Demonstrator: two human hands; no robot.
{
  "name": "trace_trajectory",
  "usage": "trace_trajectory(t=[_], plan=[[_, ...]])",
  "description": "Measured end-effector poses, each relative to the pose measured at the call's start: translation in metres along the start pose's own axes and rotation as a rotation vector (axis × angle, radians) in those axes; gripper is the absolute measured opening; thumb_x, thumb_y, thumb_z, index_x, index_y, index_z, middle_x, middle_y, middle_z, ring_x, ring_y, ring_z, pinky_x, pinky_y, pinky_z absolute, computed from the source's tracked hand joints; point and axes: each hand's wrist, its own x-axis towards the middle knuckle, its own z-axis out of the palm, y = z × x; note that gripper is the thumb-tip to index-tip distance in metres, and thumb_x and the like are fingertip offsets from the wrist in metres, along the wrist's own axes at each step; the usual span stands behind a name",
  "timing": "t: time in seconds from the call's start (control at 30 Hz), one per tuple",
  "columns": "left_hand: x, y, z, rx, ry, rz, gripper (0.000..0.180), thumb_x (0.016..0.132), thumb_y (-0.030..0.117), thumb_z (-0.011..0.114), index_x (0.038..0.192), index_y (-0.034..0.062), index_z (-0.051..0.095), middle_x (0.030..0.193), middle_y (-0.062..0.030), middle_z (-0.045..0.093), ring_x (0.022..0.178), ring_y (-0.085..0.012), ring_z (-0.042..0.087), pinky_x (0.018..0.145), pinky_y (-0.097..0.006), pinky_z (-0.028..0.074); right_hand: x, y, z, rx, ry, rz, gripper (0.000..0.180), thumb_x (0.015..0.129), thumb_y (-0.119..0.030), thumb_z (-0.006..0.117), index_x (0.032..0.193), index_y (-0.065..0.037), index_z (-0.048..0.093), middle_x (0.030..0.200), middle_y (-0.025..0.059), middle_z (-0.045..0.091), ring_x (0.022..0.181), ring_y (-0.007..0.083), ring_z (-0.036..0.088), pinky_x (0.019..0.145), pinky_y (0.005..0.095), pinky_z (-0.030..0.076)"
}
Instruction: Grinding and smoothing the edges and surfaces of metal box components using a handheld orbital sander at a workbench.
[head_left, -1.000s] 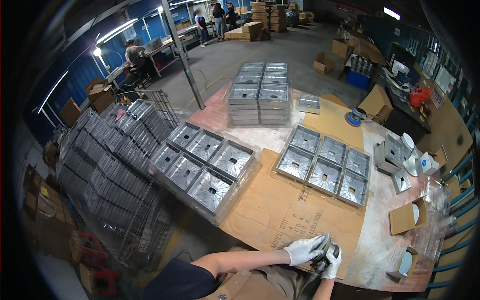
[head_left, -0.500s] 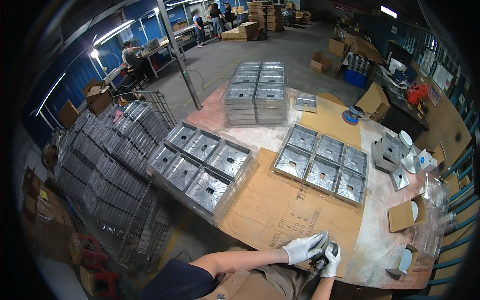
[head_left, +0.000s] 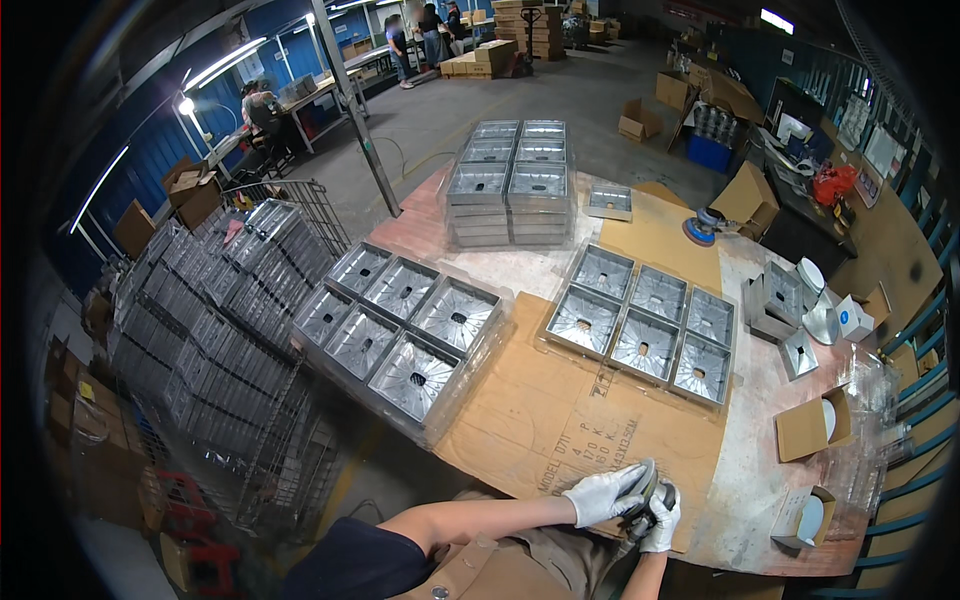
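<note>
Both of my hands wear white gloves and meet over the cardboard sheet (head_left: 520,400) near the table's front edge. My right hand (head_left: 661,522) is wrapped round the dark body of a handheld disc sander (head_left: 638,508). My left hand (head_left: 603,497) is closed at the sander's round pad, whose rim shows beside the fingers. Part of the tool is hidden by the gloves. Farther up the sheet, several square metal trays (head_left: 642,340), each with a hole in its middle, sit in a clear plastic pack. A similar pack of metal trays (head_left: 408,320) stands to the left.
Stacked metal trays (head_left: 510,185) stand at the table's far side, with a blue-padded sander (head_left: 700,228) right of them. Open small boxes (head_left: 815,430) line the right side. A wire cage cart (head_left: 290,440) with stacked trays stands at left. People work in the background.
The view has shifted very slightly. Both hands keep their hold on the sander in nearly the same place.
</note>
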Motion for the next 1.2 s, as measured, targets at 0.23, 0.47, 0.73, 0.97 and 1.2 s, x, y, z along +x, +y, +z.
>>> trace_trajectory(t=[0.23,0.47,0.73,0.97,1.2], plan=[[0.002,0.003,-0.003,-0.001,-0.032,-0.035,0.073,0.102,0.047,0.054,0.156,0.0030,0.033,0.148,-0.0258,0.049,0.127,-0.0417,0.056,0.104,-0.046,0.048,0.000,-0.002,0.001,-0.007,0.009,-0.007,0.067,0.075,-0.020,0.083,0.132,-0.002,0.054,0.117,0.0098,0.062,0.104,0.0220,0.063,0.093,0.0358,0.054],[0.002,0.002,-0.003,-0.031,-0.010,-0.046,0.089,0.094,0.065,0.055,0.158,0.0070,0.031,0.150,-0.0222,0.049,0.126,-0.0409,0.057,0.103,-0.047,0.049,-0.001,-0.005,0.005,0.002,0.004,-0.008,0.067,0.075,-0.022,0.083,0.132,-0.002,0.055,0.116,0.0095,0.062,0.103,0.0215,0.063,0.093,0.0354,0.053],[0.009,0.020,-0.011,-0.068,-0.007,-0.152,0.095,0.086,0.065,0.068,0.153,0.0043,0.038,0.147,-0.0212,0.051,0.131,-0.0369,0.055,0.107,-0.044,0.047,0.003,0.007,-0.003,-0.024,0.046,-0.034,0.064,0.079,-0.022,0.083,0.132,-0.003,0.055,0.117,0.0086,0.061,0.102,0.0201,0.063,0.091,0.0339,0.053],[0.008,0.016,-0.003,-0.061,0.040,-0.113,0.092,0.088,0.063,0.066,0.153,0.0045,0.038,0.147,-0.0213,0.051,0.131,-0.0369,0.055,0.107,-0.044,0.047,-0.001,-0.002,0.006,-0.022,0.045,-0.023,0.060,0.079,-0.021,0.083,0.130,-0.004,0.056,0.114,0.0078,0.062,0.100,0.0189,0.063,0.090,0.0330,0.053],[0.008,0.015,-0.003,-0.047,0.033,-0.117,0.090,0.089,0.062,0.065,0.153,0.0042,0.038,0.149,-0.0213,0.050,0.133,-0.0369,0.053,0.108,-0.043,0.046,0.003,0.004,0.000,-0.013,0.043,-0.033,0.059,0.078,-0.020,0.083,0.129,-0.005,0.057,0.112,0.0074,0.062,0.099,0.0186,0.063,0.089,0.0329,0.053]])
